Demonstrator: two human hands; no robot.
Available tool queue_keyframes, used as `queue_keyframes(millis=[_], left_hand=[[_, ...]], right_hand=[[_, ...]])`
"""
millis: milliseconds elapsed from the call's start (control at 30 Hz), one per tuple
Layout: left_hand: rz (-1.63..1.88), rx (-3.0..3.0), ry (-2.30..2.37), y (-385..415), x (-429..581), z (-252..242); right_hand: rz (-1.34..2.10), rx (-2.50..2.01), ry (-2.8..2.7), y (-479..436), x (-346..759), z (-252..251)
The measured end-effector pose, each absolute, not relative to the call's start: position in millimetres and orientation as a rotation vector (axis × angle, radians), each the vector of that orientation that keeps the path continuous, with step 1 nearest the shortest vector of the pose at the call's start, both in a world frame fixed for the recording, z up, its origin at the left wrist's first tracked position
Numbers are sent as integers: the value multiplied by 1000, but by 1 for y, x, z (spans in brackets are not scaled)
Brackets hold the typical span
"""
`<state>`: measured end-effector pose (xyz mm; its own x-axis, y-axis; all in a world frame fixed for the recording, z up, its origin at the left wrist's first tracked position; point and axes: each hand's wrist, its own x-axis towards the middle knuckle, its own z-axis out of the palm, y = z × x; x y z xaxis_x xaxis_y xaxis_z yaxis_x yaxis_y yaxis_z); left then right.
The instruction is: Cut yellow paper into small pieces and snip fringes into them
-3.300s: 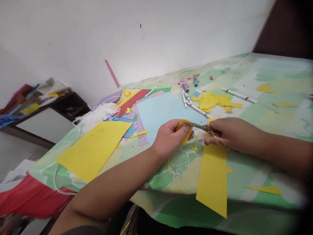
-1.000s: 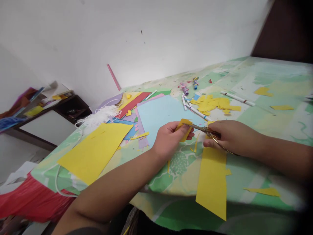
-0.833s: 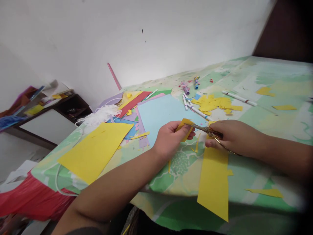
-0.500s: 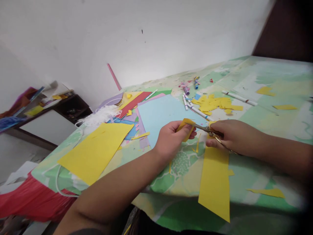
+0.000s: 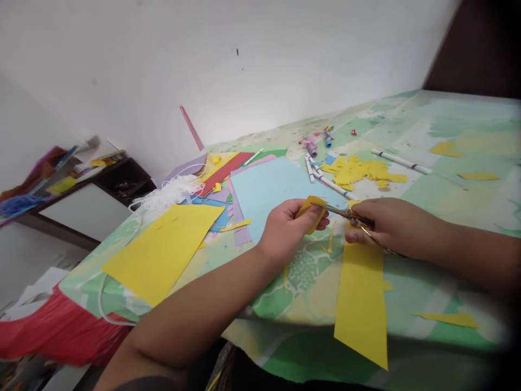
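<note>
My left hand pinches a small folded piece of yellow paper between thumb and fingers. Scissors are gripped in my right hand, their blades reaching left to the upper edge of that piece. Whether the blades are parted is too small to tell. Beneath my right hand lies a long yellow paper strip, its lower end hanging past the table edge. A light blue sheet lies just behind my left hand. To the left rests a larger yellow sheet.
Yellow scraps are heaped behind my right hand beside several white markers. Two small rolled-paper figures stand farther back. White string lies tangled at left, near a red strip. A low cabinet stands beyond the table.
The whole view has shifted slightly, so things appear a little farther right. Both hands keep their hold on the paper and scissors, with hardly any other movement.
</note>
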<state>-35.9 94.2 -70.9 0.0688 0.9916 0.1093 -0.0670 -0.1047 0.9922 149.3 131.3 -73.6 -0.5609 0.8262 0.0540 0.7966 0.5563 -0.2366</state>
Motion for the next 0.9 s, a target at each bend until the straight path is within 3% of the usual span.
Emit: queue_keyframes(millis=[900], left_hand=[[1199, 1189, 1046, 95, -38, -71]], right_hand=[[243, -1428, -2661, 132, 148, -70]])
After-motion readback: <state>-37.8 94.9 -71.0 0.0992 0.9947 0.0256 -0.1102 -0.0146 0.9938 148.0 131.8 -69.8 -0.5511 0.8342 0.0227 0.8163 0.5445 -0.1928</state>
